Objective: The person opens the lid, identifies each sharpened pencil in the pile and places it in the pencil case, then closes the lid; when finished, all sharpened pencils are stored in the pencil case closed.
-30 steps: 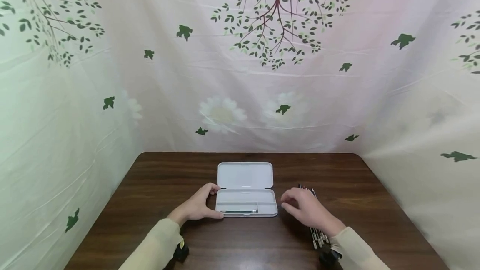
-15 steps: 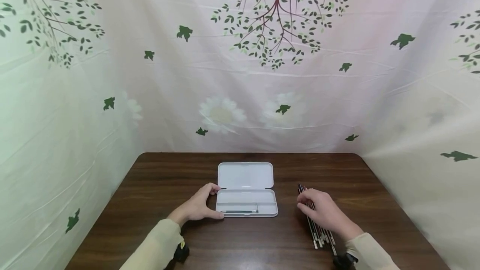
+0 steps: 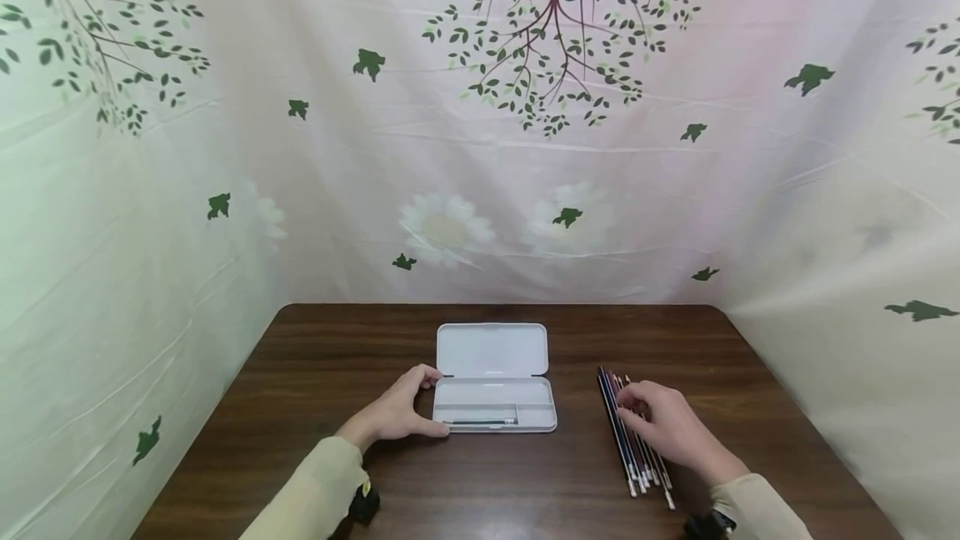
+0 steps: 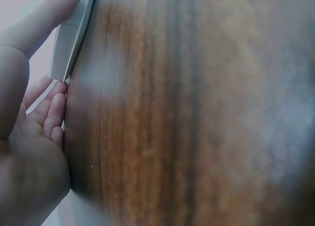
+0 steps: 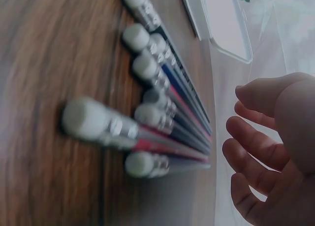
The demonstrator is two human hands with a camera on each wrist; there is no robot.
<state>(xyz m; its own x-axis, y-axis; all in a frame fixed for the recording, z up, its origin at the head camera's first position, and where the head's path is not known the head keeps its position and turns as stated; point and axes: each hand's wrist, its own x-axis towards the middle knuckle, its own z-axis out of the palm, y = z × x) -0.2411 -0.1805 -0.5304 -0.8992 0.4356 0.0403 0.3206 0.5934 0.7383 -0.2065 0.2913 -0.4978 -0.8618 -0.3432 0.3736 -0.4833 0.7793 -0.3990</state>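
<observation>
A white pencil case [image 3: 495, 392] lies open on the table, its lid [image 3: 492, 348] tipped back toward the far side. In its front compartment is a green pencil [image 3: 480, 422]. My left hand [image 3: 397, 411] holds the case's left end, thumb at the front edge and fingers at the back corner. The left wrist view shows the thumb along the side of the case [image 4: 71, 44]. To the right, several pencils [image 3: 626, 450] with white erasers lie in a loose bundle, erasers toward me. Above them hovers my right hand [image 3: 667, 423], fingers loosely bent, nothing between thumb and fingertips.
The dark wooden table [image 3: 337, 340] has rounded far corners. A pale cloth [image 3: 495, 173] printed with leaves and flowers hangs behind it and along both sides. Bare tabletop lies between the case and the pencils.
My right hand has moved right, from beside the case to over the pencils, uncovering more of them. The left hand and the case stay in place.
</observation>
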